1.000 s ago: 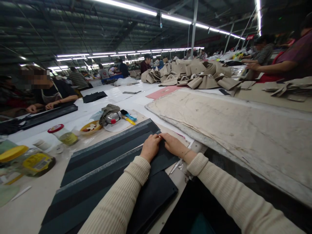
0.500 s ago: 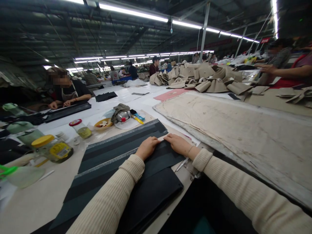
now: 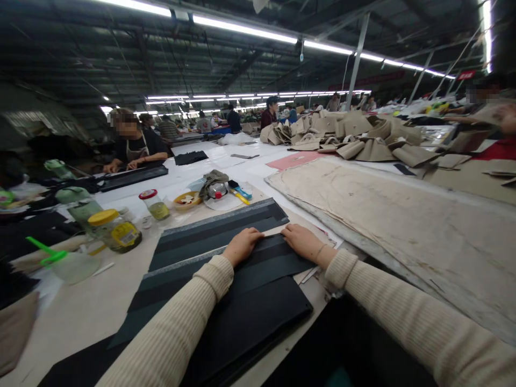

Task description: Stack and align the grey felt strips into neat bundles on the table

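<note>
My left hand is closed at the far edge of a dark green-black panel, its thumb and fingers pressed together on that edge. To its right, my right hand pinches the same edge, with a short stretch showing between the hands. A darker band runs along this panel. Just beyond lies a similar panel with a grey strip along its far edge. Nearer to me sits a stack of smooth black pieces, partly covered by the panel and my left sleeve.
Left of the panels stand a yellow-lidded jar, a red-lidded jar and a funnel-like container with a green handle. Brushes lie beyond. A cloth-covered board fills the right. A co-worker works across the table.
My view has turned slightly left, so the scene sits farther right. The gap between my hands along the panel's edge has widened a little.
</note>
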